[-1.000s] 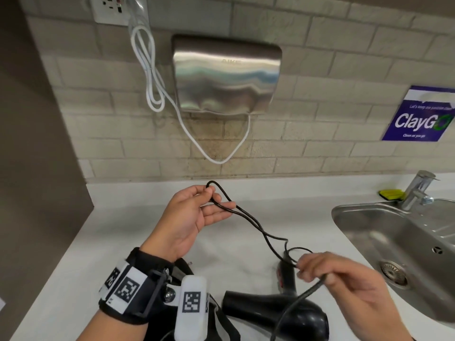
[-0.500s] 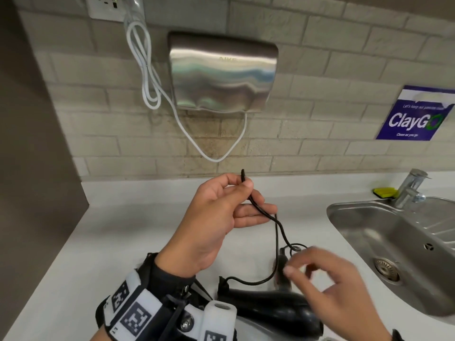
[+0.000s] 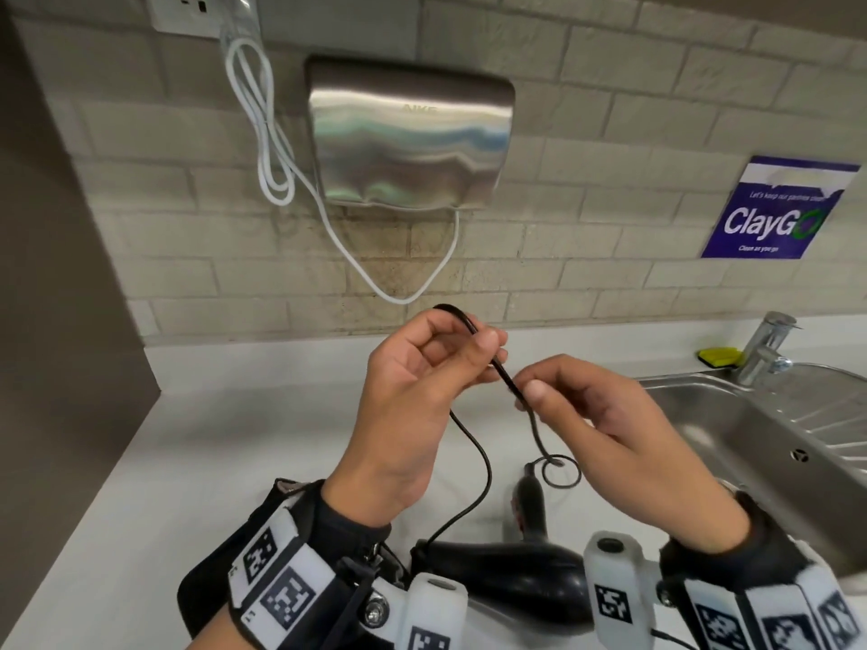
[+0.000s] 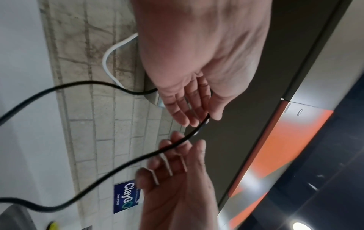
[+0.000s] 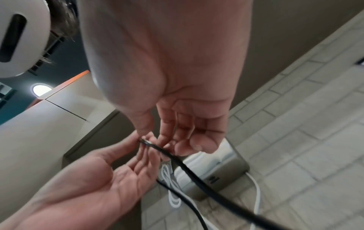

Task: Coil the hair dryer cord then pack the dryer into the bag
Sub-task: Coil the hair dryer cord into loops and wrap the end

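Note:
A black hair dryer (image 3: 506,572) lies on the white counter (image 3: 225,452) just in front of my wrists. Its thin black cord (image 3: 483,466) rises from it in loose loops. My left hand (image 3: 483,349) pinches a bend of the cord between thumb and fingers above the counter. My right hand (image 3: 528,391) pinches the same cord a little lower, close beside the left fingers. In the left wrist view the cord (image 4: 118,168) runs from my left hand (image 4: 206,119) across the right fingers (image 4: 173,155). The right hand (image 5: 146,140) grips the cord (image 5: 197,179) at its fingertips. No bag is in view.
A steel sink (image 3: 732,429) with a tap (image 3: 764,349) and a yellow sponge (image 3: 720,356) lies to the right. On the tiled wall hang a steel hand dryer (image 3: 408,143), its white cable (image 3: 262,147) and a blue sign (image 3: 774,213). A brown panel (image 3: 56,321) closes the left side.
My right hand has risen from near the dryer to the left hand and taken the cord beside the left fingers. The left hand has moved right, still holding the cord.

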Tool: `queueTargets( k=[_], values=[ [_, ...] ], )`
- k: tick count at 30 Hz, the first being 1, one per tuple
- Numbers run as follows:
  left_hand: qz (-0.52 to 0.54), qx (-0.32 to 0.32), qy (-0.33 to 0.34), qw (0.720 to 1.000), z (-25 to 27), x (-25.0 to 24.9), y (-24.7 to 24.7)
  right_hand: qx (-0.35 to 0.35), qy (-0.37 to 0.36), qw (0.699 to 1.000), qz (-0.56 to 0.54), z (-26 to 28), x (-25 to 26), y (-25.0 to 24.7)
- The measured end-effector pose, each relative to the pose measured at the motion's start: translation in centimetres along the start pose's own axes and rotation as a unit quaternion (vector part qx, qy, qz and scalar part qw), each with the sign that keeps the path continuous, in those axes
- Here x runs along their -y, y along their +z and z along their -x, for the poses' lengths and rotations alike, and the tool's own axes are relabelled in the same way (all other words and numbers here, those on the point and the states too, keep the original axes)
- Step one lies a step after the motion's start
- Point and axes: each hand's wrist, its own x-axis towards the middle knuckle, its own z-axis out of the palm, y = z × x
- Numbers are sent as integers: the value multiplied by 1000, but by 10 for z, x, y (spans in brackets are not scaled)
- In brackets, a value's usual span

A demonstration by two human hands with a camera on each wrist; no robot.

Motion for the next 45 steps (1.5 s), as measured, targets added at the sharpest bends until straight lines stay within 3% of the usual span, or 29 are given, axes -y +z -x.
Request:
queueTargets(
  k=[5, 9, 12, 17, 22, 26, 29, 31, 33, 37, 45],
  values=[
    [34, 21, 16, 999, 1, -10, -2, -3, 42, 999, -22, -1, -42, 9],
    [51, -4, 6, 999, -3, -14, -12, 107, 90, 984, 114, 14, -98, 16],
    [53, -35, -3, 998, -12, -10, -22, 113, 101, 974, 166, 19, -123, 15],
    [17, -89, -61, 994, -35, 13, -37, 45, 106, 993, 40, -2, -90, -21],
    [-19, -83, -133, 987, -41, 47, -33, -11, 87, 994, -72, -32, -38, -48],
    [-72, -33, -164, 983, -28, 59, -14, -22, 105, 980, -169, -50, -12, -50],
    [-136, 134, -167, 967, -6, 64, 1, -44, 97, 968, -227, -61, 1, -42],
    [-196, 272, -158, 929, 10, 72, 11, -65, 80, 963, -249, -69, 10, -37],
    [-247, 335, -141, 898, 21, 78, 21, -82, 59, 961, -256, -76, 20, -35],
    [-291, 328, -137, 888, 31, 82, 37, -108, 33, 960, -255, -85, 30, -38],
    [-208, 262, -42, 941, 31, 73, 28, -153, 54, 959, -234, -89, 12, -66]
  ],
)
